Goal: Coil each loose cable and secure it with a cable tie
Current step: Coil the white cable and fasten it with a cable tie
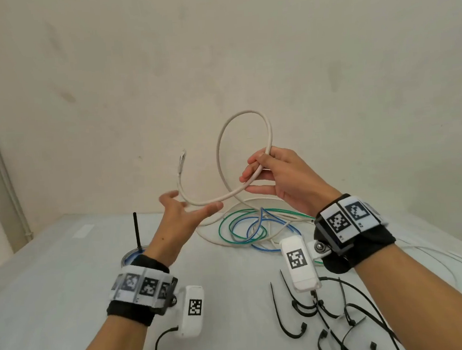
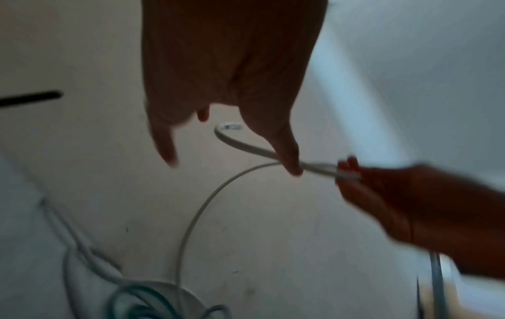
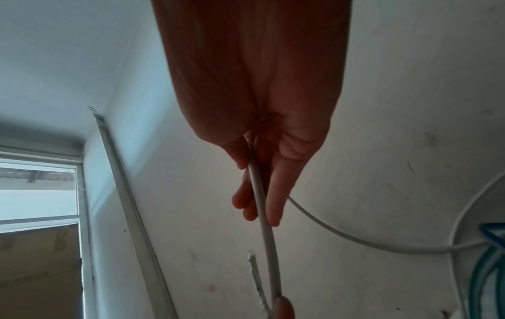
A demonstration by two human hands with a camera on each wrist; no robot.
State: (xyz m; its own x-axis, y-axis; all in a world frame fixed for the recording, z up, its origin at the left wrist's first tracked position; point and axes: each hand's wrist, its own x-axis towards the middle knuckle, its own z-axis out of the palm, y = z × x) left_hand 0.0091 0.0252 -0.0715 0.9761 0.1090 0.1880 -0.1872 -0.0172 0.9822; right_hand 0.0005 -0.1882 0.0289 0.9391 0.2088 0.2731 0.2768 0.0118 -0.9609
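1. Nearest on the white table point(image 1: 55, 313) lies a scatter of black cable ties point(image 1: 312, 306), loose and curved, below the right wrist.
2. The left hand point(image 1: 182, 220) is raised above the table with its fingers spread and relaxed, gripping nothing; its thumb tip touches the low curve of the white cable point(image 1: 244, 124), and in the left wrist view a finger also touches the cable point(image 2: 246, 146).
3. The right hand point(image 1: 282, 176) grips that white cable between thumb and curled fingers, holding one round loop upright in the air; the right wrist view shows the cable point(image 3: 262, 215) running out between the fingers.
4. The cable's plug end point(image 1: 182, 158) sticks up free, left of the loop.
5. Farther back, the rest of the white cable lies on the table tangled with a green wire point(image 1: 222, 225) and a blue wire point(image 1: 277, 221).
6. A black antenna point(image 1: 137, 232) stands upright to the left, before the pale wall point(image 1: 214, 51).
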